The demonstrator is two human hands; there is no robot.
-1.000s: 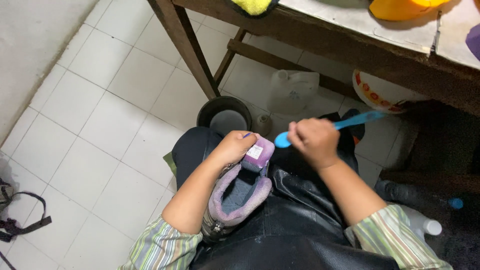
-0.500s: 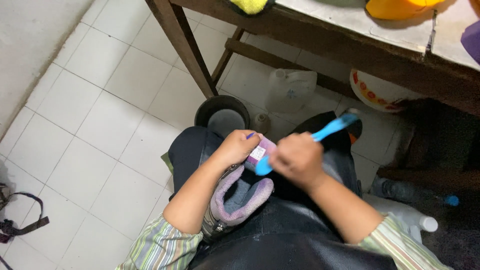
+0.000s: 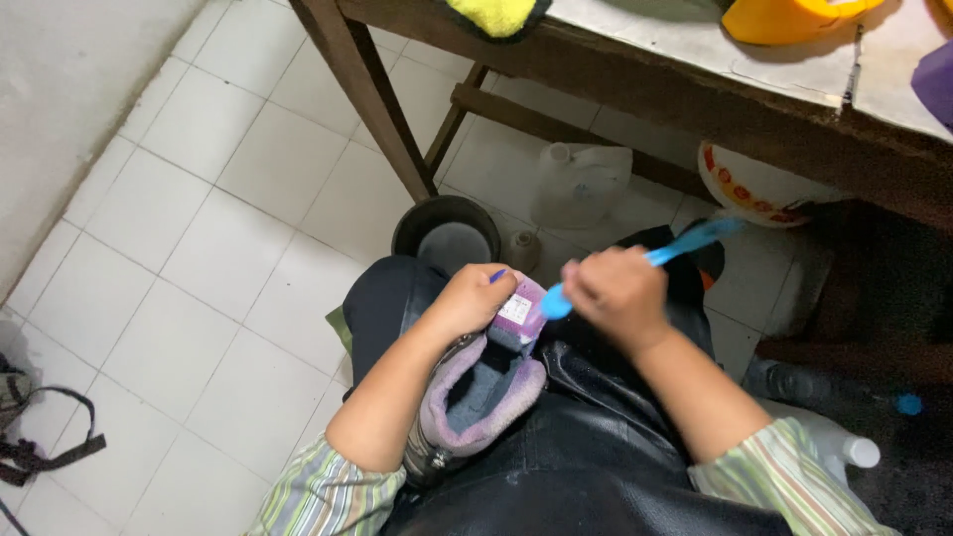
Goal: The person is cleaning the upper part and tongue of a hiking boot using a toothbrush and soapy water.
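Brush head has lowered onto the shoe beside left fingers

L hand gripping purple shoe on lap, R hand w/ blue brush at tongue

A small white rectangular label is seen sewn on the purple shoe tongue. A translucent white plastic jug is seen under the table
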